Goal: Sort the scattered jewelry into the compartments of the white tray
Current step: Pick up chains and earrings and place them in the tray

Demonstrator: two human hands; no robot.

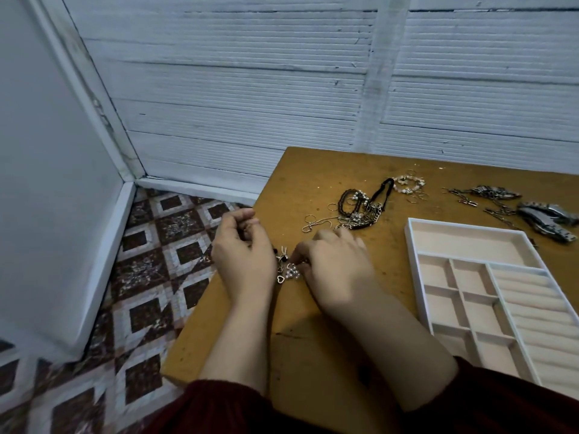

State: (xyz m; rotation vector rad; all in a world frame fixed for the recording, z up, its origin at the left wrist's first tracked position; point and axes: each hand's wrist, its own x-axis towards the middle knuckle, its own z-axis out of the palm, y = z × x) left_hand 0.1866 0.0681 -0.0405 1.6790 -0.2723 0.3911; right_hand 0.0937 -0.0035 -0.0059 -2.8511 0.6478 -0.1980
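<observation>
The right hand (338, 270) pinches at the charm cluster (288, 271), well left of the white tray (463, 226). The left hand (242, 255) curls beside the cluster; I cannot tell whether it holds anything. Picking has begun and the tray looks unfilled. Next, one charm must be carried to a small compartment.

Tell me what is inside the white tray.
The white tray shows only bare pinkish lining: one long compartment, small square ones and ring rolls, no jewelry. Its near corner is covered by the sleeve.
</observation>
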